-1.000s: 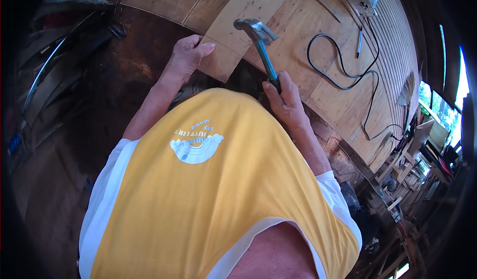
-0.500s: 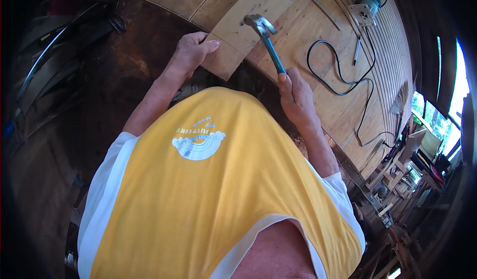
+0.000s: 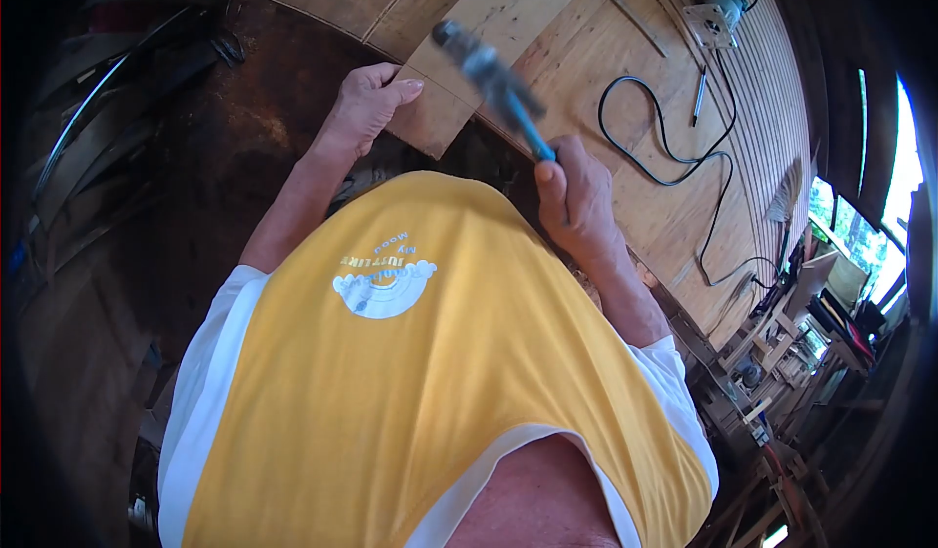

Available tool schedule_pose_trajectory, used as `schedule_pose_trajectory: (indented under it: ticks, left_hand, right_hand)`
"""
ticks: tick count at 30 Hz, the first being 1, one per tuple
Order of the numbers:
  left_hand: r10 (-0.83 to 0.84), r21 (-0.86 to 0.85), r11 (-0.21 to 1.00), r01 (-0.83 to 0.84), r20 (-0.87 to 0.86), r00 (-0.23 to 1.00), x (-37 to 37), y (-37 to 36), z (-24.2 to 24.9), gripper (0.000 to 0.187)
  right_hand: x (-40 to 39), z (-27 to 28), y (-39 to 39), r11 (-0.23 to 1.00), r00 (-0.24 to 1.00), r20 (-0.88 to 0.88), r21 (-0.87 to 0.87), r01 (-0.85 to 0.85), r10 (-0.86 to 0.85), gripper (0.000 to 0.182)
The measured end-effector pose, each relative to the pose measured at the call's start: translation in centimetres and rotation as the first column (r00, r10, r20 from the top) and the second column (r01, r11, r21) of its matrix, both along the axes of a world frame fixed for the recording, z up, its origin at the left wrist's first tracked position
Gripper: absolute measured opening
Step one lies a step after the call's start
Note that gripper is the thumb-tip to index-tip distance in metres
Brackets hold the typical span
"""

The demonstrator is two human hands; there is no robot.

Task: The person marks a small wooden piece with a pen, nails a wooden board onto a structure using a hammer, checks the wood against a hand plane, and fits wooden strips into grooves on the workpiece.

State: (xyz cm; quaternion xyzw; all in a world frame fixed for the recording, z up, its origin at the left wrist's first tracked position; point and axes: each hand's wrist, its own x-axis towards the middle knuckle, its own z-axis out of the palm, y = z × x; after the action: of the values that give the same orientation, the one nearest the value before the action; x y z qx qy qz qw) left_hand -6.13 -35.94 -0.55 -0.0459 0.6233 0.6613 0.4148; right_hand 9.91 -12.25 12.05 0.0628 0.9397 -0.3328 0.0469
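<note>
In the head view, my right hand [image 3: 580, 199] is wrapped round the blue-green handle of a claw hammer [image 3: 528, 128]. The hammer's metal head is blurred by motion and hangs over a plywood board [image 3: 440, 108]. My left hand [image 3: 363, 113] grips the near left edge of that board, thumb on top and the other fingers partly hidden at its edge. The board's near end sticks out past the edge of the wooden work surface [image 3: 625, 172] it lies across.
A power tool [image 3: 718, 21] with a square base plate sits on the right of the surface. Its black cord [image 3: 674, 162] loops nearby. A pen-like stick [image 3: 700, 97] and a thin wood strip [image 3: 630, 16] lie there too. Wood scraps [image 3: 772, 353] crowd the right side.
The hammer head has shifted left and become blurred, and my right hand has moved slightly left and down. My left hand keeps its hold on the board.
</note>
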Motion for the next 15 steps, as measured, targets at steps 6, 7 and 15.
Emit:
schedule_pose_trajectory:
  ticks: [6,7,15]
  left_hand:
    - [0.013,0.035,0.999,-0.013,0.000,1.000,0.0,-0.3,-1.6,0.021]
    - [0.015,0.048,0.999,-0.016,0.021,1.000,-0.1,-0.3,-1.3,0.021]
    - [0.002,0.102,0.995,-0.004,0.026,1.000,0.0,-0.3,-0.8,0.024]
  right_hand:
    - [-0.7,-2.6,1.3,0.992,0.964,0.262,0.126,0.012,-0.045,0.045]
    - [-0.8,-2.3,1.1,0.997,0.977,0.210,0.078,0.030,-0.046,0.044]
    - [-0.2,-2.9,1.0,0.986,0.983,0.185,0.162,-0.022,-0.008,0.045]
